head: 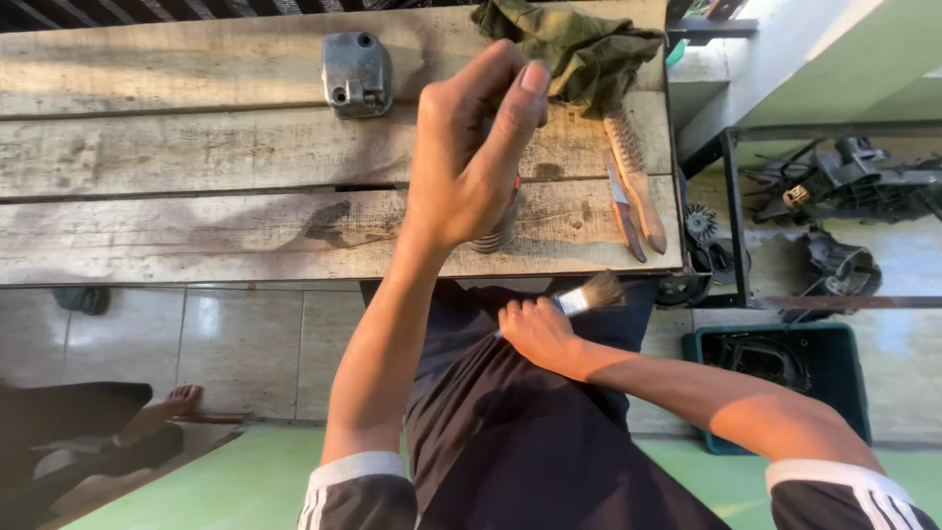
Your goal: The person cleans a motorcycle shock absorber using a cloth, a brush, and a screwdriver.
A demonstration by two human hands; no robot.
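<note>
Two hands work over the wooden bench (196, 147) in the head view. The left hand (471, 157) has its fingers curled around a ribbed metal part (497, 228), mostly hidden under the palm. The right hand (535, 334), nearer the body, pinches a small paintbrush (589, 294), bristles toward a wire brush (633, 177).

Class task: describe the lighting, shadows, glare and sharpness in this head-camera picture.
Head view: warm, low sunlight falls from the right, brightest on the right forearm and the paintbrush in the right hand; the left hand casts a dark shadow on the wooden bench; floor tiles show soft glare; the wide lens bends the plank edges; the picture is mostly sharp.
</note>
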